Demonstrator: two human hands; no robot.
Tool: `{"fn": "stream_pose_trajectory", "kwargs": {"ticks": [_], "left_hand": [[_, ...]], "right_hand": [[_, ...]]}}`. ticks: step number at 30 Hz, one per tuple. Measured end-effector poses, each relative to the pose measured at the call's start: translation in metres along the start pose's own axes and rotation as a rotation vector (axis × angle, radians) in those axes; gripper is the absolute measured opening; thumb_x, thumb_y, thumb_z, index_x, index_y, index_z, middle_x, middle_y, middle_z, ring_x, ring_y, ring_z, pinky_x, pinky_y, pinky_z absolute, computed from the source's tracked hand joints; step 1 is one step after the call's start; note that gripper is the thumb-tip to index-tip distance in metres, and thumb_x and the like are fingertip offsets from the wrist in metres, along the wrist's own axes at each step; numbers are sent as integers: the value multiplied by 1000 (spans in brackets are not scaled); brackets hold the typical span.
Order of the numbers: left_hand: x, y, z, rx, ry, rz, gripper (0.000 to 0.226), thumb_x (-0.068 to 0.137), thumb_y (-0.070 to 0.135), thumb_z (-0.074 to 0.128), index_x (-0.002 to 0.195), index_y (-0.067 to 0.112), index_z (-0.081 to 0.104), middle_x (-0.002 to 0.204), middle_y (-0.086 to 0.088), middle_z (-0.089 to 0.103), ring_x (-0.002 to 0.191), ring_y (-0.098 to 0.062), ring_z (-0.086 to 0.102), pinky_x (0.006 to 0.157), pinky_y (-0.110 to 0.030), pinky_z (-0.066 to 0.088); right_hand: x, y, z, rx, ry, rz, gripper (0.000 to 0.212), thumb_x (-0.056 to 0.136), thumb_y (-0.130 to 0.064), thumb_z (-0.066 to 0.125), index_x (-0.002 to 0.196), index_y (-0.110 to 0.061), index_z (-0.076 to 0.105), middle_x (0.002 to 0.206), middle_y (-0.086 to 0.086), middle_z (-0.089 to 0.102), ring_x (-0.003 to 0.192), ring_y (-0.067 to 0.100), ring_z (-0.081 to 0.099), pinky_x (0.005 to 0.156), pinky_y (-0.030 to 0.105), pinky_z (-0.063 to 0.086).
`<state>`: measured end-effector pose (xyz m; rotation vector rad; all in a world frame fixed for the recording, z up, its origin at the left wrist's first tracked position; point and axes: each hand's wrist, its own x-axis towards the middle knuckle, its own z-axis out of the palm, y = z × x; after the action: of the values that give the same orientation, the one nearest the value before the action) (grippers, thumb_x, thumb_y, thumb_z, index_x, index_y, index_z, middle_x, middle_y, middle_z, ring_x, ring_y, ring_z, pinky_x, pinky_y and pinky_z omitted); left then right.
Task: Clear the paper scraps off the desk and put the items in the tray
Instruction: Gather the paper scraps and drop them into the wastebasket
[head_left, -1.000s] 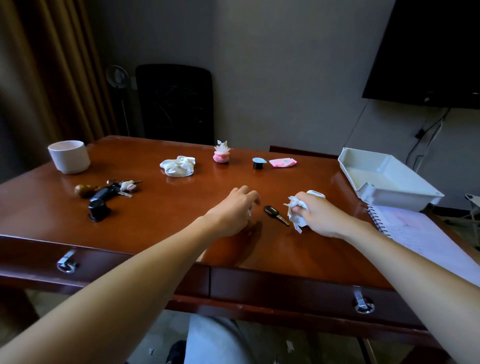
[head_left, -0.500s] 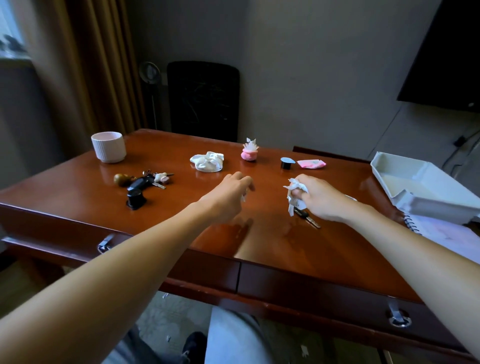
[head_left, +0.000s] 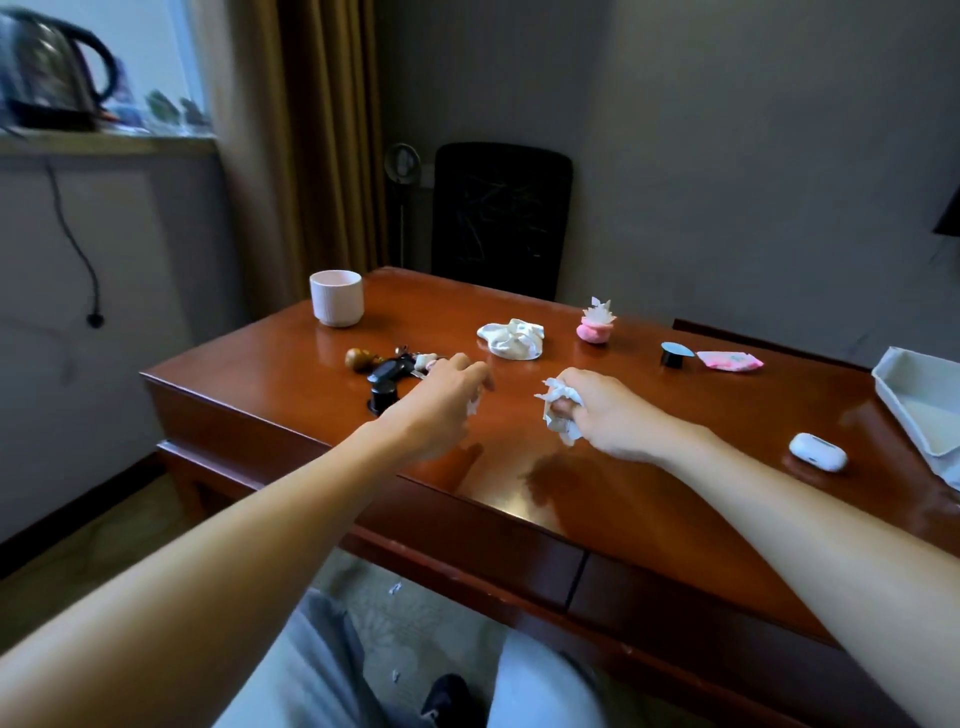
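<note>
My right hand (head_left: 602, 415) grips a crumpled white paper scrap (head_left: 557, 410) just above the middle of the wooden desk (head_left: 649, 499). My left hand (head_left: 441, 400) hovers with curled fingers over the desk left of it, and a bit of white paper (head_left: 474, 405) shows under its fingers. A larger crumpled white paper (head_left: 511, 339) lies further back. A bunch of keys with a black fob (head_left: 387, 371) sits just left of my left hand. The white tray (head_left: 919, 400) stands at the right edge. A white earbud case (head_left: 818, 452) lies near the tray.
A white ribbed cup (head_left: 336, 297) stands at the desk's far left corner. A pink ornament (head_left: 595, 322), a small black cap (head_left: 674, 354) and a pink packet (head_left: 730, 360) line the back. A black chair (head_left: 501, 218) stands behind the desk. Small scraps (head_left: 396, 588) lie on the floor.
The view has swung left, so the tray slid to the right edge. Both hands moved left across the desk; the single key near my right hand is out of sight.
</note>
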<state>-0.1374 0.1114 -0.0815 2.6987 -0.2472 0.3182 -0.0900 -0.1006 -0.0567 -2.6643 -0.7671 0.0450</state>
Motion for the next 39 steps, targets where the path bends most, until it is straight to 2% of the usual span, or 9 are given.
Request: {"fn": "stream_pose_trajectory", "kwargs": {"ticks": [9,11,15,18,25,30,33,37,39], "left_hand": [[-66,-79,-45,19,103,-138,48,86,-13,52,125,16,54,118,-3,43,109,-22,43,92,-35,47],[-84,-93,-53,35,131,-165,49,84,-15,50,122,16,55,111,-1,44,106,-23,45,90,-36,48],[-116,-124,-71,75,155,-256,52,78,-16,42,119,13,56,109,-5,46,104,-24,45,92,-41,47],[-138,-149,-81,81,188,-321,51,78,-17,42,116,14,57,107,-3,46,104,-24,45,91,-39,48],[-188,-204,-103,108,217,-448,55,78,-18,40,118,16,58,107,1,42,106,-21,44,89,-37,48],[-223,-241,-105,96,233,-542,55,82,-17,39,119,18,57,109,1,41,105,-20,42,86,-31,44],[-245,-266,-98,74,243,-603,56,80,-17,38,119,18,57,109,-1,44,106,-22,44,87,-31,45],[-277,-296,-87,37,261,-705,60,78,-19,36,120,19,57,112,-2,47,107,-20,46,87,-28,44],[-294,-311,-79,20,260,-753,61,77,-19,36,120,19,56,114,-2,47,107,-20,46,87,-27,43]], "right_hand": [[53,-102,44,11,-83,-264,16,102,-17,46,113,-8,54,108,0,55,92,21,53,72,31,40],[62,-123,52,19,-88,-306,10,102,-19,47,104,-12,54,105,6,58,88,23,55,68,33,41],[72,-165,73,44,-104,-385,6,103,-20,46,107,-17,49,101,-3,54,90,19,52,64,24,39],[78,-198,88,48,-105,-457,5,103,-21,45,105,-19,49,99,-3,51,91,18,49,67,27,36],[92,-264,134,89,-180,-567,12,100,-13,51,107,-22,49,109,-2,54,90,14,51,63,16,36],[102,-308,168,96,-243,-608,20,98,-13,55,117,-16,51,114,2,54,95,20,54,78,28,52],[108,-333,197,80,-252,-641,11,99,-17,55,109,-16,50,112,4,57,91,19,54,73,27,52],[112,-363,239,78,-320,-656,16,100,-18,51,113,-10,53,110,8,56,94,22,55,83,42,53],[113,-375,261,80,-340,-676,12,100,-19,49,110,-12,53,107,7,56,89,20,55,77,37,52]]}}
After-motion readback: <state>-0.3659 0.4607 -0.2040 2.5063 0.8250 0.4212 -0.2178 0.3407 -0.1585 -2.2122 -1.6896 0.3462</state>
